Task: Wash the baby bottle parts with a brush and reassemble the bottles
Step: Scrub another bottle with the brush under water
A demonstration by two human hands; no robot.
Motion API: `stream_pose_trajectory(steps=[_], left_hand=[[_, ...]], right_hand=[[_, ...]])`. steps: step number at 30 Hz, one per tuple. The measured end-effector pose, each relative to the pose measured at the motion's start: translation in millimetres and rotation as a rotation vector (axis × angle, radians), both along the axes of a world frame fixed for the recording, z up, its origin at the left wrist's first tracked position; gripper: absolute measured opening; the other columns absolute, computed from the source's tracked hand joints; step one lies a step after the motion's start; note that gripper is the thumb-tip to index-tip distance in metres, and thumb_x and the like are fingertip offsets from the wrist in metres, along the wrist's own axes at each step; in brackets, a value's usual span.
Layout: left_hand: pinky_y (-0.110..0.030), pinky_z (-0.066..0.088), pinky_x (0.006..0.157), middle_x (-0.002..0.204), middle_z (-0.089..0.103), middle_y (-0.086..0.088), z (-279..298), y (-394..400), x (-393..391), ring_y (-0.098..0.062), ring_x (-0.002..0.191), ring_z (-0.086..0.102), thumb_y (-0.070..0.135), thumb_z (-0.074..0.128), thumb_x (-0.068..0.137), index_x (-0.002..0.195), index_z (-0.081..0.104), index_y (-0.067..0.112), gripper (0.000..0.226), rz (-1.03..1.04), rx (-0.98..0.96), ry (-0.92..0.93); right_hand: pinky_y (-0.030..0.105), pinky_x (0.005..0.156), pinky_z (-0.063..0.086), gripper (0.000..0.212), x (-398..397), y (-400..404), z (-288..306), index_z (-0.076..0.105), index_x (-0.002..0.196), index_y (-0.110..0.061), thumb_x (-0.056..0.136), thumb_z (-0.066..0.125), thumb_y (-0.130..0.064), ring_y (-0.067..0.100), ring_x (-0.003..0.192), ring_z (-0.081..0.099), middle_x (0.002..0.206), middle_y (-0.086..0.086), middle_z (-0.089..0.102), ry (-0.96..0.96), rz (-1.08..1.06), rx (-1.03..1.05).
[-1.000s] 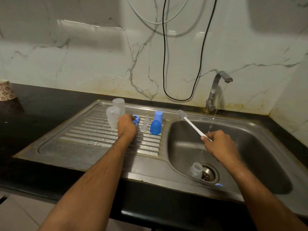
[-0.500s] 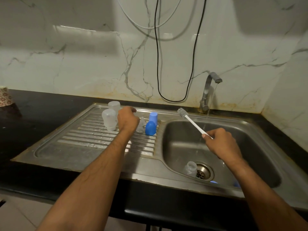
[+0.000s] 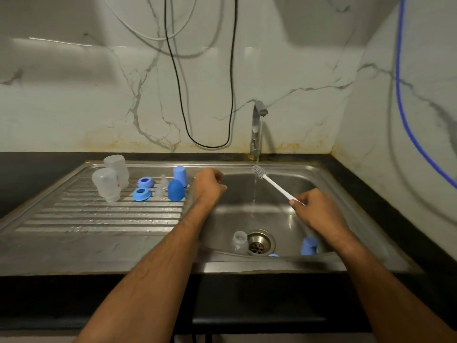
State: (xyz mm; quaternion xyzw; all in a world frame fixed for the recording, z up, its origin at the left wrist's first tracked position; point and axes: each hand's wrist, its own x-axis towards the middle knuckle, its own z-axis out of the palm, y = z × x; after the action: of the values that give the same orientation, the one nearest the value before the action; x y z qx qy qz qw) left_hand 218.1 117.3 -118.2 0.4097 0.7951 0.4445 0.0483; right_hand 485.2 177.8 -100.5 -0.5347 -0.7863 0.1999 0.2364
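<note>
Bottle parts lie in two groups in the head view: washed ones on the draining board (image 3: 99,219) at about ten o'clock from the drain (image 3: 259,243), unwashed ones down in the sink basin (image 3: 321,174). On the board I count two clear bottles (image 3: 106,184) standing mouth down, two blue collar rings (image 3: 141,193), two blue caps (image 3: 176,190) and what looks like two clear teats (image 3: 162,186), though these are too faint to be sure. In the basin sit one small clear bottle (image 3: 239,242) just at nine o'clock of the drain, one blue cap (image 3: 309,245) at three o'clock, and a sliver of another blue piece (image 3: 273,255) at the near rim. The right hand (image 3: 319,214) has its grip closed round the white handle of the brush (image 3: 274,185), bristles up near the thin stream from the tap (image 3: 257,129). The left hand (image 3: 209,186) hangs over the basin's left edge, fingers curled, apparently holding nothing. The next part is best lifted with the left hand, held under the stream, and the bristles turned inside it while gripping firmly, since wet plastic will likely slip.
</note>
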Motion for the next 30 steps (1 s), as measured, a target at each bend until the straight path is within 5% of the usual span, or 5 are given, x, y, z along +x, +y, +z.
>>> stream_pose_trajectory(steps=[7,14,23,27,30], left_hand=[[-0.029,0.055,0.093,0.097,0.075,0.0,-20.9,24.5,36.6,-0.009,0.091,0.068,0.017,0.089,0.073,0.098,0.077,0.012,0.028,-0.443,-0.434,0.091],[-0.029,0.051,0.098,0.118,0.071,-0.001,-37.8,34.0,37.2,-0.016,0.109,0.066,0.027,0.089,0.074,0.121,0.071,0.014,0.052,-0.661,-0.78,0.255],[-0.041,0.056,0.097,0.131,0.061,-0.003,-49.7,29.3,42.8,-0.023,0.123,0.057,0.015,0.088,0.073,0.126,0.065,0.015,0.058,-0.786,-0.937,0.149],[-0.032,0.058,0.084,0.11,0.063,0.008,-54.5,28.5,41.6,-0.016,0.111,0.059,0.007,0.084,0.077,0.109,0.07,0.018,0.037,-0.799,-0.892,0.153],[-0.035,0.057,0.091,0.105,0.067,0.009,-54.0,33.7,37.4,-0.013,0.104,0.063,0.014,0.087,0.074,0.103,0.074,0.022,0.033,-0.754,-0.839,0.278]], right_hand=[[0.041,0.075,0.058,0.03,16.0,20.4,-14.7,0.074,0.084,-0.018,0.092,0.063,-0.045,0.023,0.073,0.067,0.072,0.001,0.069,-0.009,0.016,-0.039],[0.044,0.072,0.06,0.032,13.4,26.1,-20.4,0.07,0.077,-0.017,0.091,0.064,-0.045,0.027,0.069,0.067,0.068,0.003,0.065,-0.021,0.046,-0.047],[0.04,0.069,0.06,0.026,2.2,28.1,-20.9,0.073,0.089,-0.016,0.096,0.065,-0.04,0.023,0.067,0.065,0.069,0.001,0.064,-0.047,0.041,-0.066],[0.042,0.07,0.06,0.024,-1.9,29.9,-16.4,0.074,0.095,-0.016,0.096,0.065,-0.039,0.024,0.067,0.064,0.068,0.0,0.062,-0.052,0.047,-0.059],[0.039,0.067,0.059,0.022,-4.5,33.8,-14.2,0.074,0.094,-0.018,0.096,0.065,-0.038,0.022,0.066,0.064,0.068,-0.001,0.061,-0.049,0.041,-0.05]])
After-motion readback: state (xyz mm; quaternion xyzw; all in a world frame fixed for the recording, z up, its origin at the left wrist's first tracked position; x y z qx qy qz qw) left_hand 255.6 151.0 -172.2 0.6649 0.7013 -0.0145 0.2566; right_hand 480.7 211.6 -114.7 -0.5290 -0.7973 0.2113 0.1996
